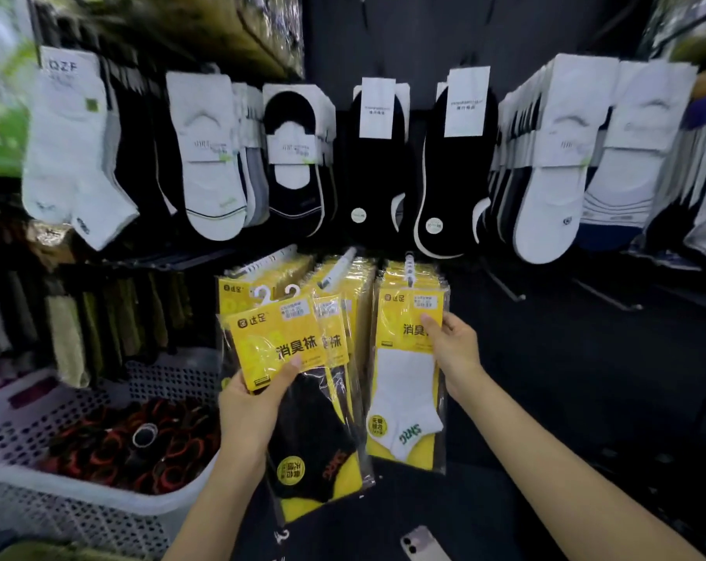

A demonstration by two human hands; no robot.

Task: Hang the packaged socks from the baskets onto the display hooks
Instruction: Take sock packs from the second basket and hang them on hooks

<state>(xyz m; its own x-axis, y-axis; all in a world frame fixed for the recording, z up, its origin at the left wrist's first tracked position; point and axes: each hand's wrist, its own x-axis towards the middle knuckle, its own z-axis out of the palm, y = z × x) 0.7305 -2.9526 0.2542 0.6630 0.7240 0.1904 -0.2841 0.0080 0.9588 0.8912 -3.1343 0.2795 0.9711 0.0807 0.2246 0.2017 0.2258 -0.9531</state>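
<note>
So, nearest thing is a phone (pixel 422 544) lying flat at the bottom edge, and off to the near left is the white perforated basket (pixel 100 508) with dark red-trimmed socks piled inside.

A bit further in, the left hand (pixel 250 402) grips what looks like two black sock packs (pixel 302 402) by the yellow card, thumb pressed on the front, other fingers hidden behind. The packs stand roughly upright, long axis running near to far, white hanger tabs (pixel 276 293) at the far end.

To the right, the right hand (pixel 454 350) pinches the edge of a white sock pack (pixel 408 382) already hanging at the front of its stack, thumb on the card and fingers tucked behind.

What matters, I'd say: the display hooks (pixel 343 263) poke out just past and above those tabs, so the packs need to go up and away. The left hand is nearer the middle and left hooks.

Furthest back, a row of white and black ankle socks (pixel 209 155) hangs across the dark wall.
</note>
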